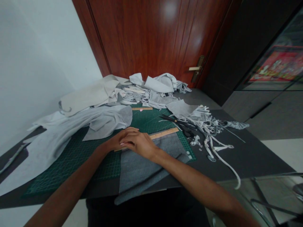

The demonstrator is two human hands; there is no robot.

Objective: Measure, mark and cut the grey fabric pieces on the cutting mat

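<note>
A grey piece of cloth (139, 170) lies over the near edge of the green cutting mat (151, 121) and hangs past the table's front. Across its top runs a wooden ruler (165, 133). My left hand (120, 137) rests over the ruler's left part, its fingers stretched toward the right and partly hidden. Crossing in front of it, my right hand (142, 145) has its fingers bent in a pinch near the ruler's left end. A tiny pinkish spot shows at those fingertips; whether it is a nail or a held piece, I cannot tell.
Black scissors (180, 121) lie right of the ruler, beside a heap of pale cloth strips (208, 123). Large light-grey cloth (78, 123) covers the left side. More scraps (151, 88) pile up by the wooden door (151, 37). A second wooden strip (146, 108) and a pink disc (141, 110) lie farther back.
</note>
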